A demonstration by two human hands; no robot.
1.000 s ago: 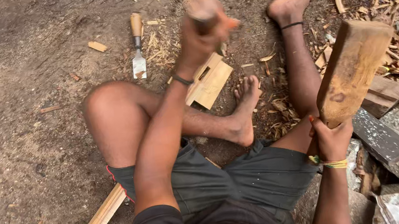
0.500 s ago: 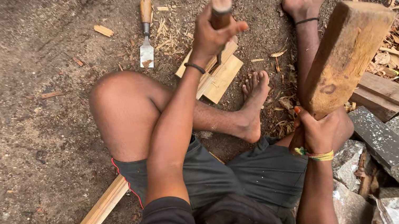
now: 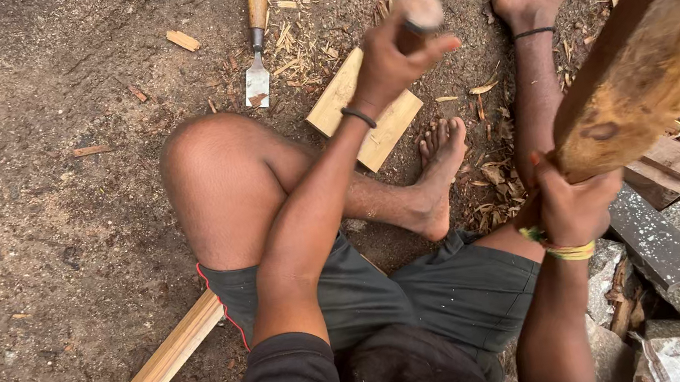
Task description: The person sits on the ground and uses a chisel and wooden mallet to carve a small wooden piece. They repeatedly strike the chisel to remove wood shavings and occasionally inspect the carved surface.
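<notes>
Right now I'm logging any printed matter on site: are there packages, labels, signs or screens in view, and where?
None in view: no package, label, sign or screen.
Only bare things: a wooden mallet in the right hand, a wooden-handled tool in the left hand, a chisel on the dirt, a pale wood block beneath the left hand.

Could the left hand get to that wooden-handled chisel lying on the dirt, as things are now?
Probably, but not freely: the left hand is closed around a round wooden handle. The wooden-handled flat chisel lies alone on the dirt just beside it, with nothing between, so only the full grip hinders.
</notes>
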